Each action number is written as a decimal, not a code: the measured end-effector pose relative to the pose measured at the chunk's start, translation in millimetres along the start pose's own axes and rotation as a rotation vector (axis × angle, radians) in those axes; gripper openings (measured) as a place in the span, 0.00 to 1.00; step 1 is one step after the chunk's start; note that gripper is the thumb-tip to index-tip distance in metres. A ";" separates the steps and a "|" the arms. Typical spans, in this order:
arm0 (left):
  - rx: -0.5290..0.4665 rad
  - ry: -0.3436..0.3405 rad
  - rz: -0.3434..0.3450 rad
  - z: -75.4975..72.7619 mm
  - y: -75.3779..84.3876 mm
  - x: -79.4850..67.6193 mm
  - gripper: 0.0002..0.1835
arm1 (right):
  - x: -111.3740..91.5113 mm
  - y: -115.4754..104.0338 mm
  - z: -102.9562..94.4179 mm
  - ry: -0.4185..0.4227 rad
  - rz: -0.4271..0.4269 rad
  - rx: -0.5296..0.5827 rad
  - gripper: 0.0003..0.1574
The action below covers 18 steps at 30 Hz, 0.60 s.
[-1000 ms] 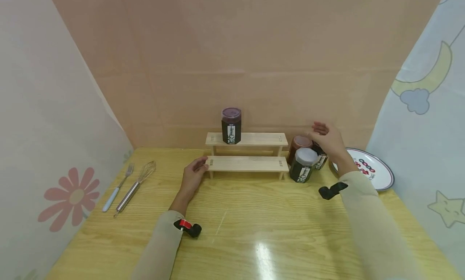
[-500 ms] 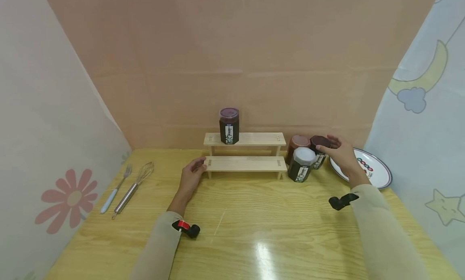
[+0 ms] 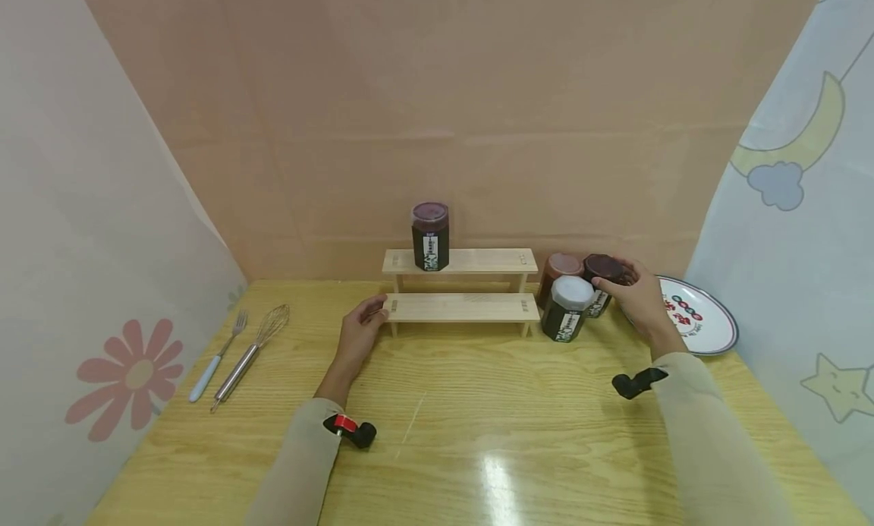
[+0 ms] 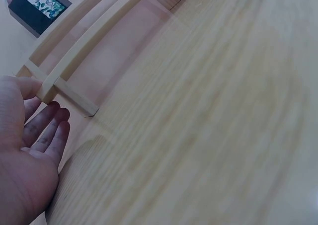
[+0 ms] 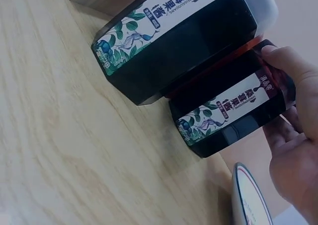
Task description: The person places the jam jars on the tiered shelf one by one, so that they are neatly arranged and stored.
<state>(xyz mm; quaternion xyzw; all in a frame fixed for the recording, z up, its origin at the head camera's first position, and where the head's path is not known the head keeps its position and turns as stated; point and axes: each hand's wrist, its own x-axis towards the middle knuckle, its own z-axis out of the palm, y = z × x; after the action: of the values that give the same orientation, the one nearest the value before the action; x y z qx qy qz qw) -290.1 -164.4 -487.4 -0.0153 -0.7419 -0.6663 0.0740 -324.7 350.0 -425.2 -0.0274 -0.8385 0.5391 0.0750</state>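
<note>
My right hand (image 3: 644, 300) grips the upper part of a dark-lidded jam jar (image 5: 226, 111), thumb on the near side and fingers around behind. That jar stands on the table in a tight group with a white-lidded jam jar (image 3: 568, 307) and a reddish-lidded jar (image 3: 564, 265). My left hand (image 3: 359, 336) pinches the left end of the lower tier of a two-tier wooden shelf (image 3: 460, 307), as the left wrist view shows: thumb on the board, fingertips just under it. Another jam jar (image 3: 431, 237), purple-lidded, stands upright left of centre on the upper tier.
Right of the jars, a white plate (image 3: 710, 325) with a red pattern leans behind my right wrist. A fork (image 3: 220, 354) and a whisk (image 3: 251, 355) lie on the left of the wooden table (image 3: 478, 404). A tan backdrop (image 3: 451, 93) rises behind the shelf.
My right hand has moved from above the jars, first out to the right, then in around the dark-lidded jar. The left hand has stayed at the shelf's end.
</note>
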 end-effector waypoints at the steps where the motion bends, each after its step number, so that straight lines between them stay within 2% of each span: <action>1: 0.000 0.001 -0.001 0.0 0.2 -0.3 0.20 | -0.6 0.4 0.6 0.008 -0.001 0.002 0.55; 10: 0.011 0.005 -0.015 -0.1 1.0 -1.4 0.21 | -3.6 4.4 1.2 0.096 -0.001 -0.028 0.53; 18: -0.008 -0.014 -0.047 -1.0 0.7 1.1 0.22 | -8.8 0.9 -2.6 0.120 -0.015 -0.029 0.52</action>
<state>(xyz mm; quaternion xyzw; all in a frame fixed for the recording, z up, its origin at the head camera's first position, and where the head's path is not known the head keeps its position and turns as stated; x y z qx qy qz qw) -291.1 -165.4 -486.4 -0.0025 -0.7400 -0.6705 0.0532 -315.6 351.6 -425.8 -0.0545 -0.8403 0.5237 0.1289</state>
